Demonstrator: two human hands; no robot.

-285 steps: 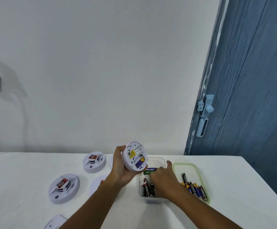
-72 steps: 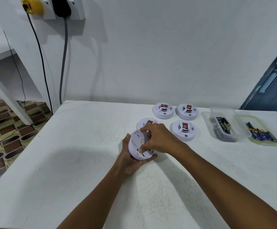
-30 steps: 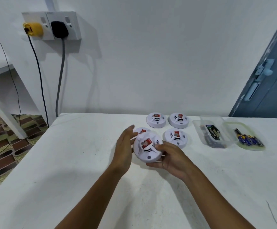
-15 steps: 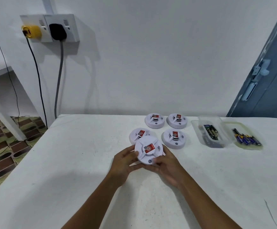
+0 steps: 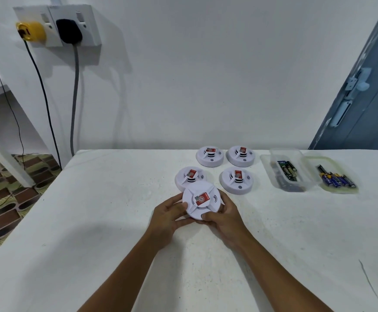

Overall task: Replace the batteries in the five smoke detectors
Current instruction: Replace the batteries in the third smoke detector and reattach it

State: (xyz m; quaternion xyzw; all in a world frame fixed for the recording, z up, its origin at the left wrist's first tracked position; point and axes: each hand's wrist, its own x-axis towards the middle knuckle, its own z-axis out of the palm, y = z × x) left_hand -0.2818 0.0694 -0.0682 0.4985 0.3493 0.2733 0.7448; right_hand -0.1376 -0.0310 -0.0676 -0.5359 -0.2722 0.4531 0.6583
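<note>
Holding one smoke detector (image 5: 202, 201) face up, left hand (image 5: 168, 216) and right hand (image 5: 224, 216) both gripping its edges. Four more smoke detectors (image 5: 236, 180) just behind it on the table (image 5: 93, 221).

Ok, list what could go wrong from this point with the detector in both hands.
1. The held detector overlaps the front-left detector; setting it down here could knock that one.
2. The left hand and right hand hold only its rim, so the grip might slip.
3. The clear tub and green-rimmed lid both hold batteries side by side; the two lots could get mixed.
</note>
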